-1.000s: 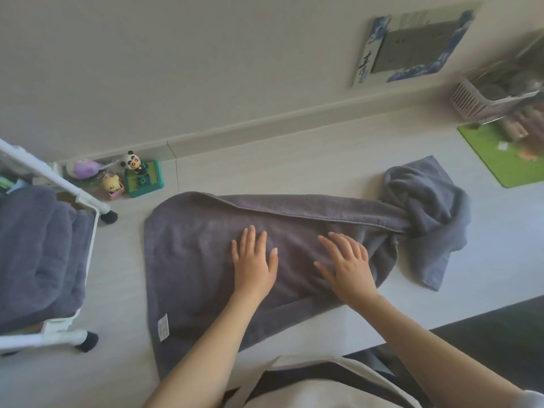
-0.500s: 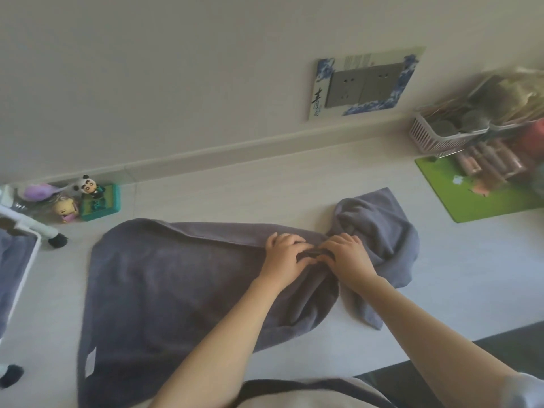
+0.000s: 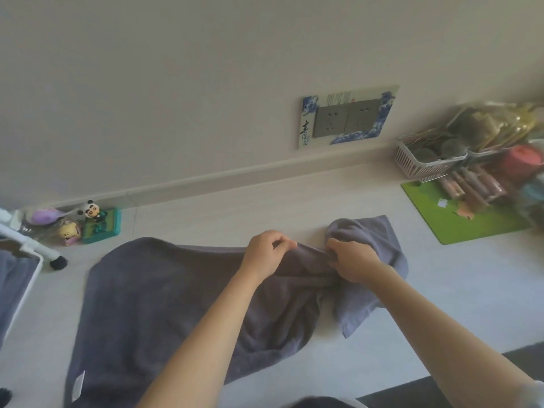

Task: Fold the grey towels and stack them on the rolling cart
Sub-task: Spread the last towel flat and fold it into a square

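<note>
A grey towel (image 3: pixel 153 298) lies across the white tabletop, folded lengthwise, its right end bunched up. My left hand (image 3: pixel 265 251) pinches the towel's far edge near the middle. Close to its right, my right hand (image 3: pixel 351 262) grips the same edge beside the crumpled end. At the far left stands the white rolling cart (image 3: pixel 26 278), only its frame and a black caster showing, with grey towels (image 3: pixel 10 284) lying in it.
Small toy figures and a teal box (image 3: pixel 97 225) sit against the wall at the left. A green mat (image 3: pixel 459 216), a white basket (image 3: pixel 424 163) and jars crowd the right. A wall socket plate (image 3: pixel 347 116) is behind. The table's front edge runs at the lower right.
My hands went from lying flat on the towel to the far edge and closed on it. They have drawn slightly apart. The view has shifted right, leaving less of the cart visible.
</note>
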A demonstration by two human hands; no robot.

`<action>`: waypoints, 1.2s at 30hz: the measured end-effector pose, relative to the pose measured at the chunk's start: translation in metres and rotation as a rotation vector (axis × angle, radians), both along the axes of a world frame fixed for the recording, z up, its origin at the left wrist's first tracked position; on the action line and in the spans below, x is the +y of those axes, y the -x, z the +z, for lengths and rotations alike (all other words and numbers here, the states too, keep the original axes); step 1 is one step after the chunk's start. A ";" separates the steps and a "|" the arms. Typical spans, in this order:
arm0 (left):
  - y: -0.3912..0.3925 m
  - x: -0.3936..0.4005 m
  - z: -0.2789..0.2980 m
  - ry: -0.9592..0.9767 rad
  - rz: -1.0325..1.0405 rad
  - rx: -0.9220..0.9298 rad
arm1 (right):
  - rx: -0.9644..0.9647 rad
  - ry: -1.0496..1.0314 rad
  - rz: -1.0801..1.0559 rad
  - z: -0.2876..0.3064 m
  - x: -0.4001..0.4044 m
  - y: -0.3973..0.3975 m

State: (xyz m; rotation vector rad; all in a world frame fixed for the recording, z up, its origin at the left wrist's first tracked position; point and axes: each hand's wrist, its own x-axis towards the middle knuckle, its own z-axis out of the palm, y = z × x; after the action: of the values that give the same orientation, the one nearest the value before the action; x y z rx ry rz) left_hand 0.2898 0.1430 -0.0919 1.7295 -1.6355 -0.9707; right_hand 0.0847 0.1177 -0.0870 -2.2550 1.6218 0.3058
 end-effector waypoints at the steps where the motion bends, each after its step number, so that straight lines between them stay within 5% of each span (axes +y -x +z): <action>1: -0.002 -0.002 0.007 0.034 0.029 0.016 | 0.015 0.009 -0.046 0.005 -0.001 0.002; 11: -0.049 0.001 0.057 0.134 0.153 0.207 | -0.125 0.202 -0.241 0.087 0.020 0.045; 21: -0.048 0.003 0.085 0.178 0.115 0.247 | -0.290 0.113 -0.344 0.166 0.054 0.072; 25: -0.038 -0.002 0.085 0.206 0.130 0.166 | -0.353 0.178 -0.430 0.164 0.034 0.089; 31: -0.010 -0.036 0.072 0.360 0.279 -0.223 | -0.298 0.283 -0.413 0.129 -0.034 0.111; 36: 0.032 -0.083 0.059 0.217 0.404 -0.174 | -0.341 0.444 -0.379 0.088 -0.113 0.108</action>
State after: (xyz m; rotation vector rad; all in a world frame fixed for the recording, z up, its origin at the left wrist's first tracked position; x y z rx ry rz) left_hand 0.2578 0.0597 -0.0332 1.9294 -1.3553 -0.4479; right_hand -0.0238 0.0050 0.0013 -2.0605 2.0078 -0.5539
